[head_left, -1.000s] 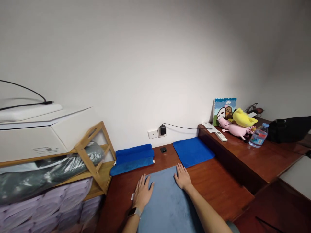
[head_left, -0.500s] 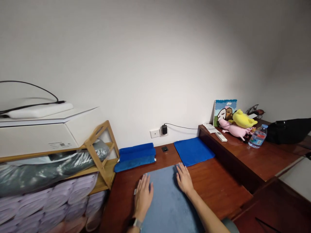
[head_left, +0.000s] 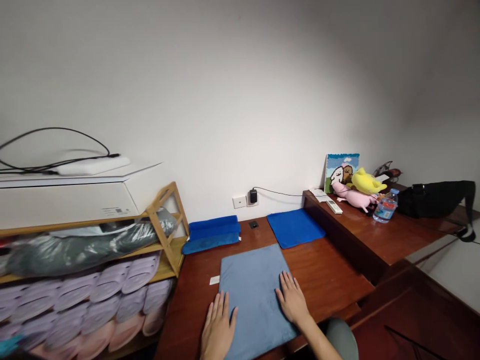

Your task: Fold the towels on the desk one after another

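Observation:
A grey-blue cloth [head_left: 255,295] lies spread flat on the brown wooden desk [head_left: 318,270], with a small white tag [head_left: 214,280] at its left edge. My left hand [head_left: 219,327] rests palm down on the cloth's left edge, its fingers stretched out. On the right edge my right hand [head_left: 293,300] lies flat, fingers spread. Neither hand grips anything. Behind the cloth, a folded blue cloth [head_left: 213,232] is at the back left and a flat blue cloth [head_left: 296,228] at the back right.
To the left, a wooden rack [head_left: 165,230] holds purple slippers [head_left: 142,271], a plastic-wrapped bundle and a white box [head_left: 75,200]. Plush toys, a remote [head_left: 334,206], a water bottle [head_left: 386,206] and a black bag [head_left: 431,200] occupy the raised surface at right. A charger [head_left: 253,196] sits in the wall socket.
Both hands have slid down along the cloth's sides toward me, still flat. More of the cloth's far part and its white tag now show. The view has shifted slightly.

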Demonstrator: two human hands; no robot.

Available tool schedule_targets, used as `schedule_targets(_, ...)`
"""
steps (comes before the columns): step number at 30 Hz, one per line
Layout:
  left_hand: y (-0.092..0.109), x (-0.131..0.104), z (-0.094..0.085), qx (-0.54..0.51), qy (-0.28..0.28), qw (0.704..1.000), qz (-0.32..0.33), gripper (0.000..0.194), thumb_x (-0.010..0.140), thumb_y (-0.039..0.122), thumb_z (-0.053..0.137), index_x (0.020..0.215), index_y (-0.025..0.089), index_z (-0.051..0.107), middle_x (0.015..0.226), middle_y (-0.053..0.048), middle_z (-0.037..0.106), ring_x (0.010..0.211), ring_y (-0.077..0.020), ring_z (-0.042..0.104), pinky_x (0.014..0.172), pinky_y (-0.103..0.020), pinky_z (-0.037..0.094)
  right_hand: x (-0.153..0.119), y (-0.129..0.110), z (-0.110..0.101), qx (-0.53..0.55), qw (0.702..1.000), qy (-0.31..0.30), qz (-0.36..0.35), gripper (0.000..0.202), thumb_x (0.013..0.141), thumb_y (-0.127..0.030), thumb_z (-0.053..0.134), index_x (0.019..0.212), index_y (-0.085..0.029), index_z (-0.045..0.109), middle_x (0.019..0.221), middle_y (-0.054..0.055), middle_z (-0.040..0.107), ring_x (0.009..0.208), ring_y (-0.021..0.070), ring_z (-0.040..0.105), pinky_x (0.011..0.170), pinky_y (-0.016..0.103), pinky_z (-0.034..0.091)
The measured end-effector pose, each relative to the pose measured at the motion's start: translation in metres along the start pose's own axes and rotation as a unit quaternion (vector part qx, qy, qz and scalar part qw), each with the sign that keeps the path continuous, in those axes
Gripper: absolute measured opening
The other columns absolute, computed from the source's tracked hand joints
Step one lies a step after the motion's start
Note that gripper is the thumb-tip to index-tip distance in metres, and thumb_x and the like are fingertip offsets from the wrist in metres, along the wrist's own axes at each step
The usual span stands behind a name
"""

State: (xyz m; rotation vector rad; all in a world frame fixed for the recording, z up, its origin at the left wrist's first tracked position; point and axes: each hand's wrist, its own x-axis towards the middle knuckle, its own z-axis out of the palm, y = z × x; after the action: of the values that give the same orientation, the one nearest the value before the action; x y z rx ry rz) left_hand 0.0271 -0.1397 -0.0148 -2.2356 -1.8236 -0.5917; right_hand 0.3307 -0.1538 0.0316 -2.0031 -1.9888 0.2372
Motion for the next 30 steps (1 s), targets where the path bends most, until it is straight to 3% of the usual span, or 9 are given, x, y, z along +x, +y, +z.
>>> schedule_targets(3, 0.015, 0.021, -0.008, -0.020, 0.016, 0.999, 0.029, 0.061, 0.104, 0.048, 0.037, 0.151, 0.014, 0.059, 0.161, -0.016, 0.055, 0.151, -0.0308, 0.049, 0.126, -0.053, 0.042, 0.009, -0.016, -0.001, 0.002, 1.000, 0.016, -0.023, 0.067, 0.110, -0.048, 0.027, 0.165, -0.013, 0.040, 0.172, 0.008, 0.031, 0.162, 0.0253, 0.026, 0.133, 0.043, 0.021)
schedule_targets(7, 0.031, 0.043, -0.003, -0.030, -0.018, 0.998, 0.050, 0.063, 0.104, 0.049, 0.037, 0.153, 0.013, 0.056, 0.162, -0.014, 0.053, 0.151, -0.0285, 0.050, 0.124, -0.048, 0.044, 0.019, -0.032, 0.003, 0.008, 0.998, -0.010, -0.062, 0.066, 0.110, -0.046, 0.027, 0.166, -0.013, 0.037, 0.172, 0.008, 0.031, 0.162, 0.0246, 0.026, 0.133, 0.045, 0.019)
schedule_targets(14, -0.004, 0.029, 0.026, 0.005, -0.001, 1.000, -0.025, 0.071, 0.103, 0.054, 0.036, 0.152, 0.005, 0.055, 0.161, -0.021, 0.052, 0.152, -0.0327, 0.049, 0.127, -0.052, 0.040, 0.025, -0.009, 0.004, -0.011, 0.999, -0.028, -0.024, 0.065, 0.109, -0.046, 0.028, 0.165, -0.016, 0.040, 0.172, 0.007, 0.032, 0.162, 0.0248, 0.026, 0.133, 0.046, 0.017)
schedule_targets(18, 0.005, 0.064, 0.024, -0.028, 0.004, 0.999, 0.022, 0.067, 0.105, 0.049, 0.033, 0.155, 0.009, 0.051, 0.164, -0.018, 0.050, 0.155, -0.0299, 0.044, 0.128, -0.051, 0.038, 0.057, -0.025, -0.004, 0.001, 1.000, -0.011, -0.022, 0.066, 0.110, -0.046, 0.024, 0.165, -0.014, 0.041, 0.172, 0.007, 0.033, 0.162, 0.0245, 0.026, 0.133, 0.043, 0.018)
schedule_targets(21, 0.017, 0.101, 0.025, -0.047, -0.042, 0.996, 0.057, 0.066, 0.105, 0.049, 0.035, 0.157, 0.011, 0.049, 0.165, -0.016, 0.048, 0.156, -0.0280, 0.043, 0.129, -0.049, 0.037, 0.090, -0.039, -0.005, 0.003, 0.999, -0.016, -0.040, 0.065, 0.110, -0.044, 0.025, 0.166, -0.015, 0.039, 0.173, 0.007, 0.032, 0.162, 0.0240, 0.024, 0.133, 0.042, 0.017)
schedule_targets(23, 0.015, 0.117, 0.031, -0.051, -0.071, 0.995, 0.044, 0.068, 0.104, 0.051, 0.038, 0.157, 0.011, 0.050, 0.165, -0.017, 0.048, 0.155, -0.0289, 0.043, 0.129, -0.049, 0.036, 0.107, -0.039, -0.002, -0.004, 0.999, -0.034, -0.037, 0.065, 0.109, -0.044, 0.026, 0.167, -0.015, 0.037, 0.173, 0.007, 0.030, 0.163, 0.0245, 0.022, 0.133, 0.043, 0.015)
schedule_targets(27, -0.005, 0.120, 0.045, -0.053, -0.069, 0.996, 0.004, 0.073, 0.102, 0.056, 0.040, 0.159, 0.011, 0.047, 0.166, -0.017, 0.046, 0.157, -0.0318, 0.041, 0.130, -0.054, 0.033, 0.119, -0.021, 0.008, -0.017, 0.999, -0.045, -0.016, 0.066, 0.110, -0.048, 0.023, 0.169, -0.019, 0.032, 0.175, 0.005, 0.025, 0.164, 0.0227, 0.018, 0.133, 0.045, 0.011)
schedule_targets(30, -0.015, 0.114, 0.045, -0.050, -0.069, 0.996, -0.012, 0.075, 0.102, 0.057, 0.040, 0.160, 0.010, 0.045, 0.168, -0.018, 0.044, 0.158, -0.0314, 0.039, 0.131, -0.052, 0.032, 0.119, -0.009, 0.011, -0.023, 0.999, -0.044, 0.008, 0.066, 0.110, -0.050, 0.021, 0.169, -0.020, 0.030, 0.175, 0.005, 0.025, 0.164, 0.0217, 0.018, 0.133, 0.046, 0.011)
